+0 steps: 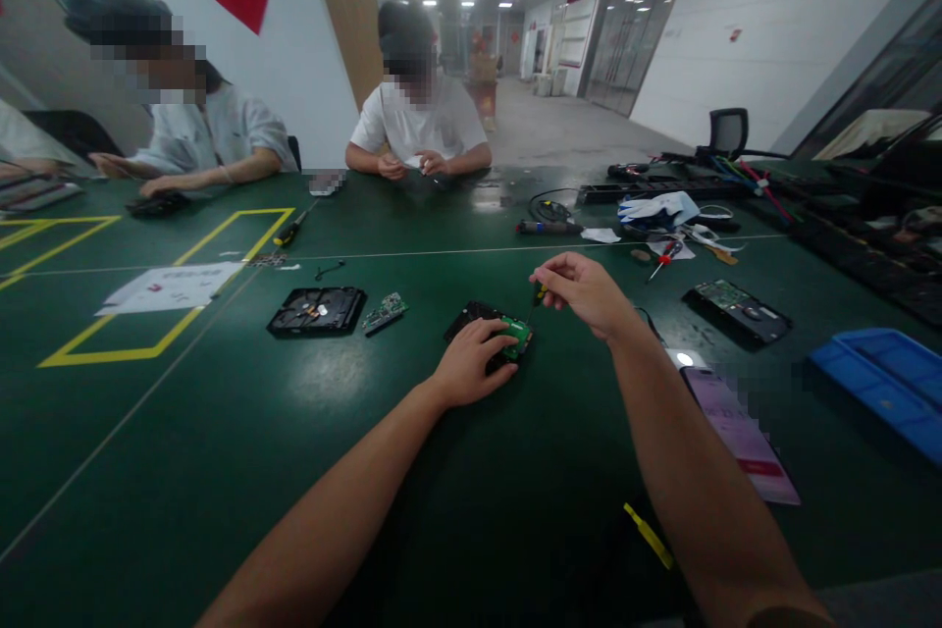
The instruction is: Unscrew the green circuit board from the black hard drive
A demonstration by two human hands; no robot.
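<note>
In the middle of the table lies a hard drive with a green circuit board [521, 340] facing up. My left hand [475, 361] grips it from the left, fingers across the top and thumb along the near edge, covering much of it. My right hand [585, 292] pinches a small screwdriver [540, 294] with a yellow-and-black handle, mostly hidden by the fingers. Its thin shaft points down at the board's right end; whether the tip sits in a screw I cannot tell. Left of the drive are a loose circuit board [384, 313] and another black hard drive [316, 311].
Another hard drive [738, 312], a blue bin [883, 383] and a phone [740, 432] lie right. Farther back are an electric screwdriver [549, 228], gloves [658, 209] and a red screwdriver [665, 258]. Paper sheets [166, 287] lie left. Two people [419, 123] [213, 132] sit across.
</note>
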